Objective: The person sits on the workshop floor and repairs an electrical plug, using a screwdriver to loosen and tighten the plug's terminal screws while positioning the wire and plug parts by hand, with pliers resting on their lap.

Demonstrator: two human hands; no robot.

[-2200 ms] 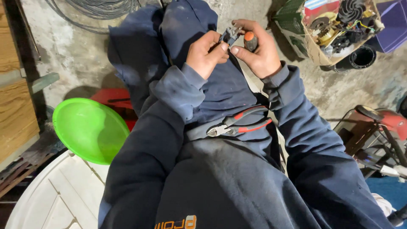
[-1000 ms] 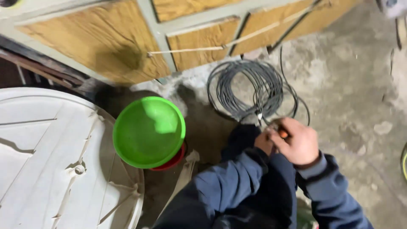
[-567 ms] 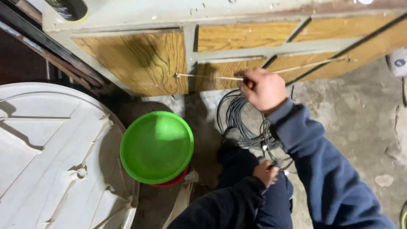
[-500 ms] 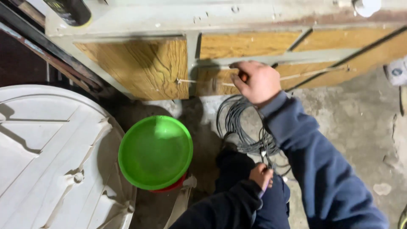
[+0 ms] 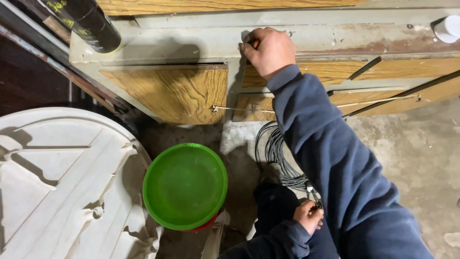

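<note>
head view: right hand (image 5: 268, 50) grip closed at bench edge (image 5: 191, 45); left hand (image 5: 308, 217) grips cable (image 5: 278, 153).

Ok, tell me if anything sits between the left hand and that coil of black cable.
Nothing visible does. The left hand is closed at the near end of the cable coil, holding it by a small fitting. The right hand is up on the bench edge.

Black cylinder (image 5: 88, 24) with yellow print, upper left.

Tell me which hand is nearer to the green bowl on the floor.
Left. The left hand is low beside the cable coil, just right of the green bowl. The right hand is up on the cabinet frame, well above the bowl.
</note>
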